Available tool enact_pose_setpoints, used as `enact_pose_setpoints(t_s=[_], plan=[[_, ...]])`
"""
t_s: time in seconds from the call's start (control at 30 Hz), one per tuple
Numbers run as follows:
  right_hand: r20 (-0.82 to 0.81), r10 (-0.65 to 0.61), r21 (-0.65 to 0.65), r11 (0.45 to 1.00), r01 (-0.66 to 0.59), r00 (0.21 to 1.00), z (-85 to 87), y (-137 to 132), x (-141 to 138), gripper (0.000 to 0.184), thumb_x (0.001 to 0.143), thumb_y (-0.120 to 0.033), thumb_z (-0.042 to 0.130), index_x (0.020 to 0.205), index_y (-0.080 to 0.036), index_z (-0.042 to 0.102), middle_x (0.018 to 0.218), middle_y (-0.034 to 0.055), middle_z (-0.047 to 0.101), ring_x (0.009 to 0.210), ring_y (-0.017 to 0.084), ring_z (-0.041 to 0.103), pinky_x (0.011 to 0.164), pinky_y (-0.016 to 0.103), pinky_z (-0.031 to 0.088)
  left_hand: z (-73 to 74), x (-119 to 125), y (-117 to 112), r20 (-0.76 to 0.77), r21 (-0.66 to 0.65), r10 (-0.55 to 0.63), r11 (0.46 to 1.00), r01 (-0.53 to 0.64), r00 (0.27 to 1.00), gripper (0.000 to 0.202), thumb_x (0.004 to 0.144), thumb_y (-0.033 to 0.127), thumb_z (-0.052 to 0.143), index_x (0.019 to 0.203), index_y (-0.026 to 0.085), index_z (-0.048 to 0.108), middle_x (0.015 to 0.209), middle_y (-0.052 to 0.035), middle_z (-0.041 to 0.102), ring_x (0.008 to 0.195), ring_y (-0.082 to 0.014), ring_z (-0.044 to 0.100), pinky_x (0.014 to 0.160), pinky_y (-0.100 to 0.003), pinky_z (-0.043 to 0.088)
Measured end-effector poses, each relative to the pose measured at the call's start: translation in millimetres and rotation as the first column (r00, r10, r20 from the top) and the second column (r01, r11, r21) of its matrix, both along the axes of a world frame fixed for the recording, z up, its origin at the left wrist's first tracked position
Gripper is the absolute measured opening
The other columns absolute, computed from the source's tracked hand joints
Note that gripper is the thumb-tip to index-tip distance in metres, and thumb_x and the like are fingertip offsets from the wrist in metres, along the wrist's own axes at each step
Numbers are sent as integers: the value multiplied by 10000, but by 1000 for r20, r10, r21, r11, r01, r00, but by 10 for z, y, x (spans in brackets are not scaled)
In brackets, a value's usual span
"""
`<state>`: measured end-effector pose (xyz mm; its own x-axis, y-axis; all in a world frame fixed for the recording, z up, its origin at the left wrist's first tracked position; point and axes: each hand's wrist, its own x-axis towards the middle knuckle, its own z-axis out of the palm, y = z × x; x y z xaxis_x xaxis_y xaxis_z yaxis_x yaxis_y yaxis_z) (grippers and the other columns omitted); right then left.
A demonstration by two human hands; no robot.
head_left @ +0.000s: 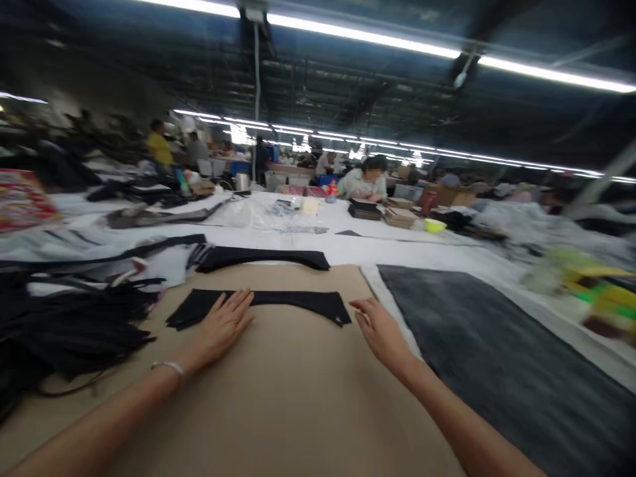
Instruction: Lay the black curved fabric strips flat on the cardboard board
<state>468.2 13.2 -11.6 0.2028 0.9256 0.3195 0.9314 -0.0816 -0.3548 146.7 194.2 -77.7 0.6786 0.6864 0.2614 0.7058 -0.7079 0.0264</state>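
Observation:
Flat on the tan board (278, 391) lies a curved black fabric piece (298, 299), which looks like several layers at its left end. My left hand (227, 322) rests with fingers stretched out over its left half. Just past the right end of that piece is my right hand (378, 324), fingers apart and nothing visible in them. A second black fabric piece (263, 257) of similar shape lies behind, at the far edge of the board.
A heap of black strips (74, 324) lies at the left. At the right is a dark grey sheet (487, 338) on white cloth. Farther back are clear plastic (248, 212), stacked brown pieces (400, 217), a yellow bowl (434, 226) and a person (358, 182) leaning over the table.

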Motion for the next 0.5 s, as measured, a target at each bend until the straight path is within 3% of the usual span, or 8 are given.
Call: enact_pose_setpoints(t_s=[0.1,0.2,0.3,0.37,0.43,0.5], plan=[[-70,0,-152,988,-11,998,78,-847,-13,251,911,-190,503,1090,-286,651,1107,-15,619,922,127,602,848,213,438,-91,358,-340,32,-3,-186,983,186,982,576,976,482,273,1492,226,261,1545,-46,286,1427,-221,269,1190,-476,175],[-106,-244,-241,947,213,964,76,-1835,134,251,886,-269,492,1079,-290,653,1075,-5,633,902,156,614,817,255,456,-196,739,-785,68,-85,-374,921,379,925,589,962,504,320,1497,274,236,1533,-20,317,1411,-219,307,1190,-480,200],[-112,-591,-254,794,552,799,46,-2900,388,354,866,-370,388,1043,-193,638,1043,93,638,851,220,627,809,364,483,-180,1084,-1350,147,-154,-493,845,512,858,576,949,497,370,1469,253,322,1489,-37,405,1359,-228,402,1153,-444,319],[-123,-733,-268,674,689,669,-14,-3499,515,445,802,-448,376,1010,-148,632,995,146,639,794,264,634,777,438,499,-85,1310,-1774,202,-180,-560,785,592,804,536,948,441,404,1440,231,378,1454,-53,458,1317,-223,457,1111,-399,397],[-138,-808,-285,586,759,572,-109,-3905,535,532,751,-507,378,1021,-117,620,1001,179,622,727,274,636,737,473,513,56,1533,-2208,241,-197,-628,715,671,740,483,947,346,424,1414,220,411,1424,-59,494,1292,-209,481,1096,-379,420],[-248,-827,-297,561,773,504,-214,-4104,438,590,737,-551,396,1081,-116,598,1067,180,588,749,264,638,693,438,540,212,1731,-2626,277,-220,-698,623,751,660,463,939,263,445,1399,222,418,1407,-50,513,1287,-190,479,1109,-373,409]])
